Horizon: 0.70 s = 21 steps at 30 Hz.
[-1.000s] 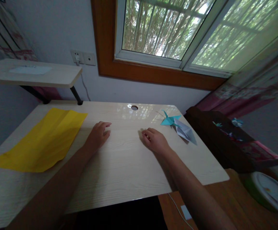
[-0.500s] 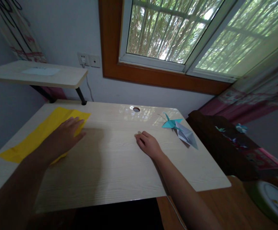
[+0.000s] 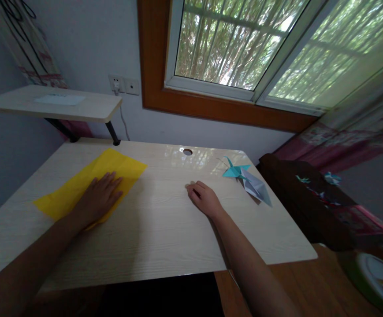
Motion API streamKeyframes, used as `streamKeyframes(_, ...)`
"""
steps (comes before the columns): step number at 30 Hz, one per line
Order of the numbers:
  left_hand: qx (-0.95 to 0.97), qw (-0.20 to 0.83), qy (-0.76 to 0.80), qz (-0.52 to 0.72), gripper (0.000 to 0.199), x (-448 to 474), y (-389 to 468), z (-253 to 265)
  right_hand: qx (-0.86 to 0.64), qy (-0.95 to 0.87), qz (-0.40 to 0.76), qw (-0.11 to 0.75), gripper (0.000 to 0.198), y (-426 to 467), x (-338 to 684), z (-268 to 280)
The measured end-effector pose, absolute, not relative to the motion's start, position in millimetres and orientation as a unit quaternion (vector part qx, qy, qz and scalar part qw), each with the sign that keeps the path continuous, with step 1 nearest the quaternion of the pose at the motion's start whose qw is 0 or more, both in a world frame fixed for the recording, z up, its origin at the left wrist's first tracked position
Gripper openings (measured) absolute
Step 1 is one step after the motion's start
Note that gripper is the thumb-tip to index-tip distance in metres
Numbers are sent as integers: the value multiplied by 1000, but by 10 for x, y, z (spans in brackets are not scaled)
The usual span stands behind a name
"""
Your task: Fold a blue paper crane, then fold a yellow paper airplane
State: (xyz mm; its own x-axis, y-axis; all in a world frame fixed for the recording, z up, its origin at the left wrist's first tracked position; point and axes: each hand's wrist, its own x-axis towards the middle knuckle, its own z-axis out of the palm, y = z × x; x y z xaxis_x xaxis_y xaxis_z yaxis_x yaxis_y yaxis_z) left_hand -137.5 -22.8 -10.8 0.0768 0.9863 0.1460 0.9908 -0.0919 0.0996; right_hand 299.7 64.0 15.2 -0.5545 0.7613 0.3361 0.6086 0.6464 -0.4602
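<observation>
A sheet of yellow paper (image 3: 115, 160) with faint creases lies on the left part of the pale wooden desk (image 3: 174, 237). My left hand (image 3: 100, 193) rests flat on it, palm down, fingers stretched out and slightly spread. Part of the sheet is hidden under that hand and forearm. Near the middle of the desk, my right hand (image 3: 205, 199) rests with its fingers curled in, and I see nothing held in it. To its right sit a turquoise origami crane (image 3: 234, 171) and a pale grey-white folded paper piece (image 3: 256, 187), which touch or overlap.
A raised shelf (image 3: 88, 108) on black legs stands at the back left, with a white sheet on top. A round cable hole (image 3: 187, 152) is near the desk's back edge. Right of the desk are a dark cabinet (image 3: 297, 207) with small items and a round lidded bin (image 3: 376, 277).
The yellow paper has slid right across the desk under my left hand and lies more spread out. My right hand and the folded paper pieces have stayed in place.
</observation>
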Motion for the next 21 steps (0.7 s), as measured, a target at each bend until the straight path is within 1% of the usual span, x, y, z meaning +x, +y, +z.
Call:
streamKeyframes(8,-858,-60,-500,-101,53,-454,-181,59,-397,-859,169,276,30,609,2993,191)
streamKeyframes(15,-924,-133,-340,-114,50,24,-64,207,-415,-836,151,324,31,665,3009,168)
streamKeyframes(18,-929,-163,-306,-132,47,130,-15,249,-417,-850,118,300,40,673,3017,154)
streamKeyframes(21,-924,-175,-295,-170,46,112,42,260,-419,-877,63,228,47,648,3020,144)
